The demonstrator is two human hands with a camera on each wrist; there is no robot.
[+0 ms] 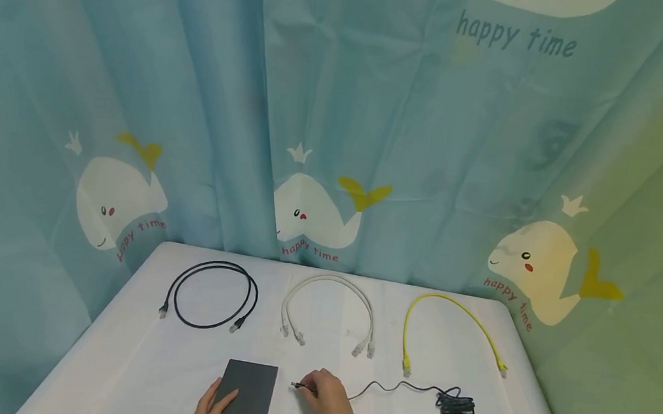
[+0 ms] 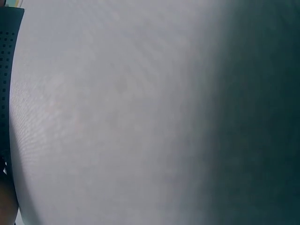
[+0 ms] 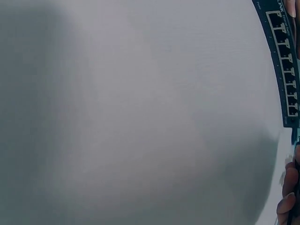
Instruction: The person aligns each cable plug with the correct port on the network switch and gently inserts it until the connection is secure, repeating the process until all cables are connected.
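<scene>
Low in the head view, the left hand (image 1: 212,410) rests extended fingers on a flat dark-grey rectangular box (image 1: 250,390), cut off below; rightward, the right hand (image 1: 329,401) pinches a slim black cable plug (image 1: 295,385). Left wrist: box mostly cropped. Right wrist: both hands cropped.

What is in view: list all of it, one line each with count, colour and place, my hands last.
Whale-printed fabric curtain: at least 1, blue-green, behind everything.
Flat white table: 1, white, before the curtain.
Looped black network cable: 1, black, far side, left.
Curved whitish network cables: 2, whitish, far side, middle.
Arched yellow network cable: 1, yellow, far side, right.
Flat rectangular dark-grey network switch: 1, dark grey, near side, left of centre.
Thin black cord: 1, black, near side, bundled at right.
Left hand: 1, resting on the switch.
Right hand: 1, pinching the cord near its plug.
</scene>
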